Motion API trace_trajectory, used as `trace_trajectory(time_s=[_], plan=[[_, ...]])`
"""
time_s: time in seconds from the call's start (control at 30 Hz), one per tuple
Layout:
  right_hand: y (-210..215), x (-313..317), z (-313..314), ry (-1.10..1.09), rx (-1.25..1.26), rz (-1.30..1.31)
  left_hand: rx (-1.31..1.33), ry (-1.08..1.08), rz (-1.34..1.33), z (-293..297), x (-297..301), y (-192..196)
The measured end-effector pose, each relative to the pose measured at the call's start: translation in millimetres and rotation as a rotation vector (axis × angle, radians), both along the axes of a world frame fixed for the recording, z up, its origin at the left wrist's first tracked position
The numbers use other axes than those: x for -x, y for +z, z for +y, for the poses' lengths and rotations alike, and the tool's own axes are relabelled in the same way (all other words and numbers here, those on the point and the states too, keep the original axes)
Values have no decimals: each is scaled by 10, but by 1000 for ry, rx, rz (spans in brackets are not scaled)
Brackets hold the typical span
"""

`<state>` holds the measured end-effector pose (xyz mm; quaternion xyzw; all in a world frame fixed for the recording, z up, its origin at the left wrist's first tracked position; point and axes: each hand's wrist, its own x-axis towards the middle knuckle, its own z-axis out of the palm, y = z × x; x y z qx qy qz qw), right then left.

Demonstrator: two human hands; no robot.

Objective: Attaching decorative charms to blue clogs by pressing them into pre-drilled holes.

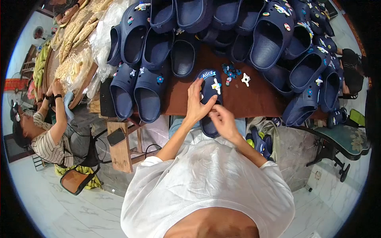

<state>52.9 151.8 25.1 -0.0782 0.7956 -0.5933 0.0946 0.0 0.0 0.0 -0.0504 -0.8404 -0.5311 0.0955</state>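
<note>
**Head view: navy clog across the near edge of the worktop**

Viewed remotely, I find the clog at the middle of the near edge, toe toward the far edge and heel projecting beyond the brown surface; I cannot tell whether its sole touches. The left hand grasps it, fingers along its left side and thumb across the upper. The right hand has its fingers curled inward near the foot opening; whether they pinch anything, I cannot tell.

I judge the clog light, its moulded foam springy rather than stiff, with a matt skin offering fair grip and little risk of breakage. I would take hold by the side walls or heel rim, leaving the blue banner charm and white figure charm free of pressure, since such small raised pieces could catch or pop out.

Toward the far edge, just beyond the clog's toe, lie a loose blue charm cluster and a loose white charm. More navy clogs stand at the near-left corner.
</note>
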Motion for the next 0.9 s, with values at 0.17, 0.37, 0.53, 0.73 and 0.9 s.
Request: trace_trajectory(time_s=[0.17, 0.37, 0.53, 0.73, 0.9], plan=[[73, 392, 549, -333, -240, 142, 18, 1, -11, -51, -11, 122], [-724, 972, 1116, -406, -654, 351, -21, -14, -39, -57, 132, 216], [-706, 1089, 941, -358, -665, 354, 72, 36, -10, -92, 362, 172], [-150, 1071, 536, -254, -385, 242, 287, 0, 60, -9, 657, 150], [48, 1023, 181, -76, -361, 112, 280, 8, 53, 33, 784, 107]])
